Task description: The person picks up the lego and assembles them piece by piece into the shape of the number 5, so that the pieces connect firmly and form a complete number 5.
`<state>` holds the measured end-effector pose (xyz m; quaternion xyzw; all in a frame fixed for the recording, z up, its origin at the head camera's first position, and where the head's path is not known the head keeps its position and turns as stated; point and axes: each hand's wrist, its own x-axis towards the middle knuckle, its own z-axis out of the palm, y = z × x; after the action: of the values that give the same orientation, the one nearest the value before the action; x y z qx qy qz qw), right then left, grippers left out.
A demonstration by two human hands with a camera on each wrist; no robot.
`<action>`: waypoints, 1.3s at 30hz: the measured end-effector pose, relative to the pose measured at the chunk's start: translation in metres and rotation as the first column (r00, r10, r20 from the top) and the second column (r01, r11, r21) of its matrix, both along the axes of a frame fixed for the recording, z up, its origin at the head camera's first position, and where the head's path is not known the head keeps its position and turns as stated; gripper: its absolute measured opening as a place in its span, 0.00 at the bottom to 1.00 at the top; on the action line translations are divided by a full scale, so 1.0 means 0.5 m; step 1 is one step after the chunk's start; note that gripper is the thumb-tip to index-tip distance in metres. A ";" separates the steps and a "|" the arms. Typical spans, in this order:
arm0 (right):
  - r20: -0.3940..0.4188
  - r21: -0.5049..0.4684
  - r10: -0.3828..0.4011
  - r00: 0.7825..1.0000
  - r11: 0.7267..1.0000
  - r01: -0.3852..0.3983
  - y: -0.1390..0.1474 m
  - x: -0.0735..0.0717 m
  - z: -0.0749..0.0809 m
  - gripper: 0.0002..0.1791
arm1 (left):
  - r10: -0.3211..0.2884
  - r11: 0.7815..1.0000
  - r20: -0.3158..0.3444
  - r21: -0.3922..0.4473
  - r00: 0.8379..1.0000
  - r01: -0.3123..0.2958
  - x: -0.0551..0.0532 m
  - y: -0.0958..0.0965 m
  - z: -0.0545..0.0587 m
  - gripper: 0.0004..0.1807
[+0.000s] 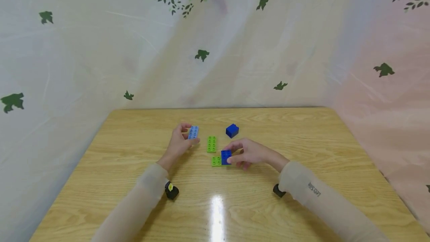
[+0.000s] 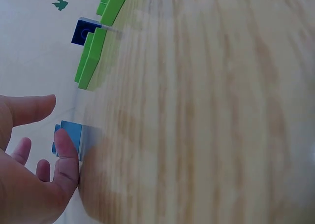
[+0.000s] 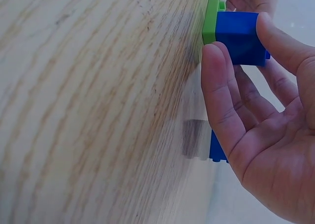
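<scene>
In the head view my right hand [image 1: 250,152] pinches a dark blue building brick [image 1: 226,157]. The brick sits on the right part of a flat lime green building brick [image 1: 216,161], whose left studs show. The right wrist view has my thumb on the blue brick [image 3: 239,38] and the fingers along its side. My left hand [image 1: 181,140] is around a light blue building brick [image 1: 193,132] lying studs up. In the left wrist view its thumb stands apart from the light blue brick [image 2: 73,131], while a finger passes in front of it.
A second flat lime green brick [image 1: 211,144] lies between the hands. Behind it to the right, another dark blue brick [image 1: 232,130] is tipped on its side. All rest on a wooden table [image 1: 285,130], with a leaf-patterned cloth [image 1: 235,74] hanging behind.
</scene>
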<state>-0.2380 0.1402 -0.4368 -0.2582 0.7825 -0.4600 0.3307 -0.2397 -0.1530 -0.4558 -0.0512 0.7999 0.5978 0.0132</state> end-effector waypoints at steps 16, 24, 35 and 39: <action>-0.007 0.025 -0.005 1.000 1.000 0.006 -0.002 0.002 0.001 0.25 | 0.009 0.997 0.010 -0.081 1.000 -0.008 -0.008 -0.001 -0.010 0.34; -0.016 0.018 0.001 1.000 1.000 0.000 0.001 0.002 -0.001 0.25 | -0.002 0.996 0.037 -0.088 0.999 0.005 -0.005 -0.002 -0.012 0.30; -0.008 0.015 -0.006 1.000 1.000 0.006 -0.001 0.002 0.004 0.25 | -0.008 0.999 0.076 -0.044 0.997 0.011 -0.014 -0.012 -0.016 0.31; -0.003 0.018 -0.012 1.000 1.000 0.012 -0.002 0.001 0.004 0.25 | -0.013 0.999 0.074 -0.047 0.997 0.016 -0.015 -0.015 -0.017 0.31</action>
<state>-0.2374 0.1394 -0.4346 -0.2512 0.7887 -0.4543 0.3292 -0.2471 -0.1607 -0.4641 -0.0676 0.8133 0.5761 0.0456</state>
